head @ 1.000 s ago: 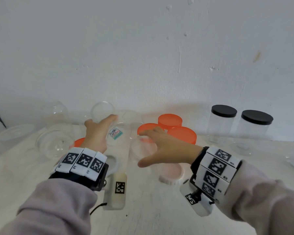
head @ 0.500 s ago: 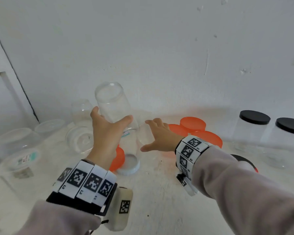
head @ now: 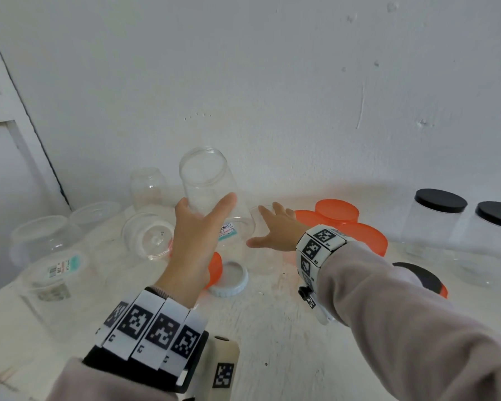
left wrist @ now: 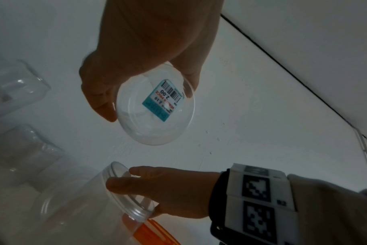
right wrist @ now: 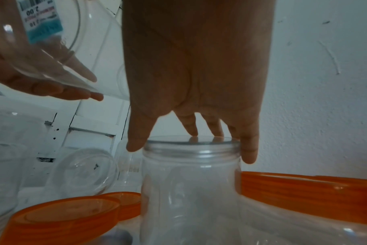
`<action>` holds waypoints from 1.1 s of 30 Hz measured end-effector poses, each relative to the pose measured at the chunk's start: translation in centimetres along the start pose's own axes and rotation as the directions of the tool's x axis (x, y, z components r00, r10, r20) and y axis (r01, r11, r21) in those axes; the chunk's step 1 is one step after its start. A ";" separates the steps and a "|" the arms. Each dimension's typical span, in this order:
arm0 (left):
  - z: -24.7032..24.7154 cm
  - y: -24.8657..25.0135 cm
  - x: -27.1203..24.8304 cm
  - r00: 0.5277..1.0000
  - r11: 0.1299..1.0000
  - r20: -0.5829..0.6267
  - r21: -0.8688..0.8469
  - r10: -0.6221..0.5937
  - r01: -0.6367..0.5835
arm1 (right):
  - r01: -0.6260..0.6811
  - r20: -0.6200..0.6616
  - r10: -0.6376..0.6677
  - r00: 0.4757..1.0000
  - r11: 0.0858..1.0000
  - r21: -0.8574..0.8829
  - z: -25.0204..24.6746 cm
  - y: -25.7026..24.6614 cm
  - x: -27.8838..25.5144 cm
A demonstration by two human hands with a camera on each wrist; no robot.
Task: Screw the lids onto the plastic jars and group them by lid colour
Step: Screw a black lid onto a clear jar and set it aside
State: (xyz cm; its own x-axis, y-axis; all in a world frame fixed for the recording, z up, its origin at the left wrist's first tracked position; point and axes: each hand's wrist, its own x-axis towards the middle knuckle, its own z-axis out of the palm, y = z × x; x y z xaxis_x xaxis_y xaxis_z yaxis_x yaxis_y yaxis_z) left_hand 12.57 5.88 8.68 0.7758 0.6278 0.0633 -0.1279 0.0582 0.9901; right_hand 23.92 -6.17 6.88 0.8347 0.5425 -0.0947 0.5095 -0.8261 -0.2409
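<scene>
- On the white surface [head: 272, 342], you are gathering open jars; capping has not begun for these two, while two black-lidded jars [head: 434, 224] are standing grouped at the right.
- Your left hand [head: 194, 241] is holding a clear jar [head: 206, 183] raised off the surface, thumb and fingers wrapped round its lower body.
- Your right hand [head: 275, 230] is reaching onto a second jar [right wrist: 191, 190], fingers [right wrist: 248, 149] spread over its rim.
- Orange lids [head: 336, 212] are lying just beside it; the next move likely calls for setting a jar upright and picking a lid.
</scene>
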 end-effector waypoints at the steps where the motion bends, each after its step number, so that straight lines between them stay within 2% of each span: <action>1: 0.0 -0.1 0.0 1.000 1.000 0.011 -0.016 -0.009 0.009 | -0.007 0.004 0.007 1.000 1.000 -0.005 0.0 -0.1 0.0; 5: 0.0 -0.3 0.2 0.998 0.997 0.042 -0.062 -0.038 0.040 | -0.022 0.010 0.023 1.000 0.999 -0.031 0.2 -0.4 0.1; 10: -0.1 -0.3 0.4 0.996 0.996 0.085 -0.081 -0.016 0.023 | -0.011 0.009 0.011 1.000 0.999 -0.036 0.7 -0.1 0.2; 16: 0.6 -0.6 0.6 0.985 0.991 0.168 -0.115 -0.044 0.063 | -0.028 -0.149 0.033 0.988 0.999 0.035 -0.6 1.8 -1.0; 21: 2.0 -0.9 -0.1 0.966 0.993 0.254 -0.096 -0.048 0.075 | -0.159 -0.311 0.191 0.931 0.979 0.127 -2.2 6.9 -4.0; 25: 3.4 -1.2 -0.7 0.939 0.996 0.341 -0.052 -0.049 0.070 | -0.359 -0.372 0.398 0.839 0.917 0.173 -2.4 12.1 -7.3; 29: 4.8 -1.7 -1.5 0.913 0.998 0.405 0.021 -0.056 0.052 | -0.542 -0.254 0.560 0.789 0.828 0.141 -1.3 16.5 -9.5; 33: 5.7 -2.3 -2.4 0.889 0.998 0.456 0.066 -0.050 0.022 | -0.642 -0.120 0.636 0.762 0.767 -0.005 0.5 18.7 -10.1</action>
State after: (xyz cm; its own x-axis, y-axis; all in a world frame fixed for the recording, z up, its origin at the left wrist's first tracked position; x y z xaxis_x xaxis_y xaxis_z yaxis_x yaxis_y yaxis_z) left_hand 14.55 -0.20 6.98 0.9774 0.2014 0.0640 -0.0695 0.0204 0.9974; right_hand 24.88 -27.03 2.89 0.9854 -0.1308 -0.1092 -0.1436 -0.9825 -0.1189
